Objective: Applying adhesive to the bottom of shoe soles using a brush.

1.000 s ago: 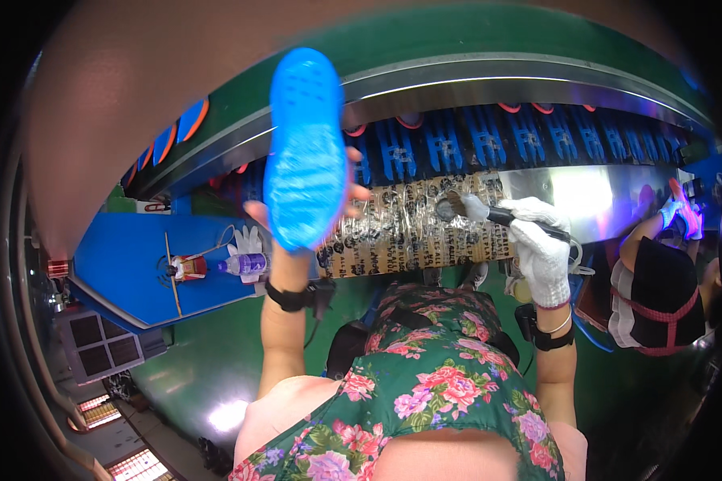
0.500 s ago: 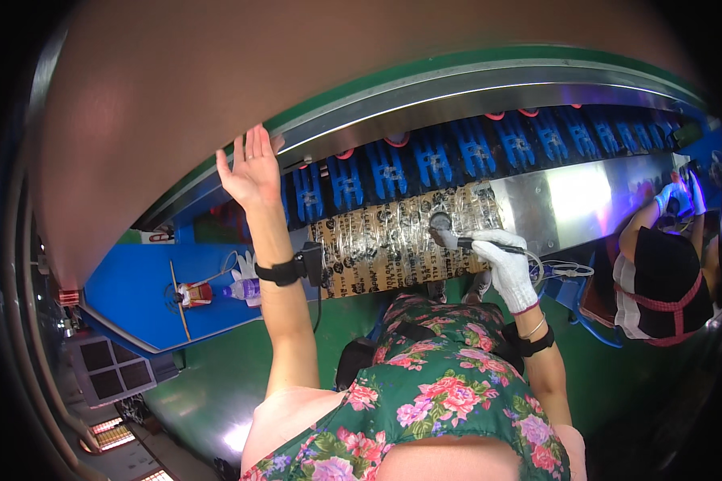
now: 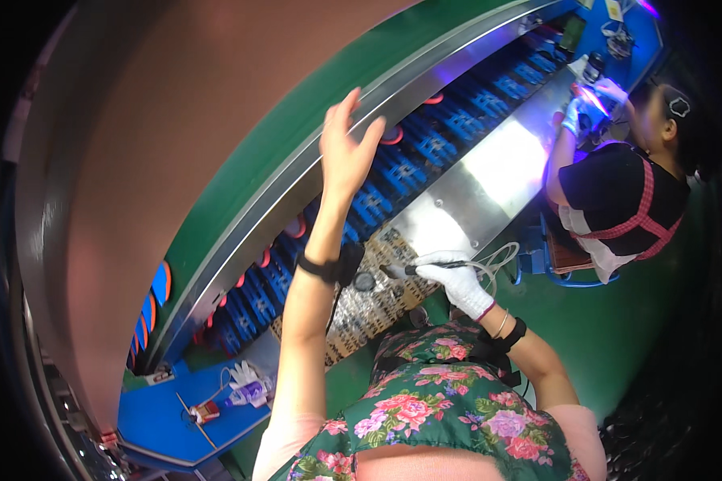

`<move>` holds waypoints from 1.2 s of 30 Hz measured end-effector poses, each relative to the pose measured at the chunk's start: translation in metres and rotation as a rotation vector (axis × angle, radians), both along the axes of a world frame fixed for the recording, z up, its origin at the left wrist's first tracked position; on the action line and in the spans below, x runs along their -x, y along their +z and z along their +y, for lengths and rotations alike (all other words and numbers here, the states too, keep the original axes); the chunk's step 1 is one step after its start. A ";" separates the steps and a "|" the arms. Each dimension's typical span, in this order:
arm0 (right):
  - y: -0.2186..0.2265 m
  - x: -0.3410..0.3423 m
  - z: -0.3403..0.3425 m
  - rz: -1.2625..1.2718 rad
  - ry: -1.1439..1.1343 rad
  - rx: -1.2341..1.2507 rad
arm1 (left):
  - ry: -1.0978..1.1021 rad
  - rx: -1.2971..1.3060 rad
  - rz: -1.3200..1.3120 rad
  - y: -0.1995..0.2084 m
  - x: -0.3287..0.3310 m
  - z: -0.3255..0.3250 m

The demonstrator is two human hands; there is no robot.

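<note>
Bare left hand empty, fingers spread before the smooth metal rail; knit-gloved right hand grips a slim brush – over crinkly, taped board, near 1 round dish.

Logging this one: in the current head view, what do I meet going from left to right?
Orange-edged blue pieces, small red item, purple bottle, bare left hand, white-gloved right hand holding a brush, seated co-worker in a black top.
</note>
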State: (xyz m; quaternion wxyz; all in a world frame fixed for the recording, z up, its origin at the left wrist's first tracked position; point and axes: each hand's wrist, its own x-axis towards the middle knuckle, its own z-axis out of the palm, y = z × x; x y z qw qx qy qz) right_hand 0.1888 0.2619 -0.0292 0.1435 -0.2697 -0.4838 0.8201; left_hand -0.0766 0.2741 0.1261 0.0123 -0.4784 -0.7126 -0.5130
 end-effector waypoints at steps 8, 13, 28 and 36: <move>0.014 -0.021 0.042 0.036 -0.087 -0.109 | -0.061 0.607 0.132 0.027 0.110 0.258; 0.021 -0.032 0.057 0.013 -0.075 -0.033 | 0.037 0.685 -0.019 0.032 0.171 0.313; 0.017 -0.027 0.061 0.101 -0.001 0.029 | -0.287 -0.299 -1.050 0.066 0.139 0.105; 0.011 -0.009 0.035 0.108 0.083 -0.048 | -0.139 -0.632 -0.952 0.007 0.070 -0.138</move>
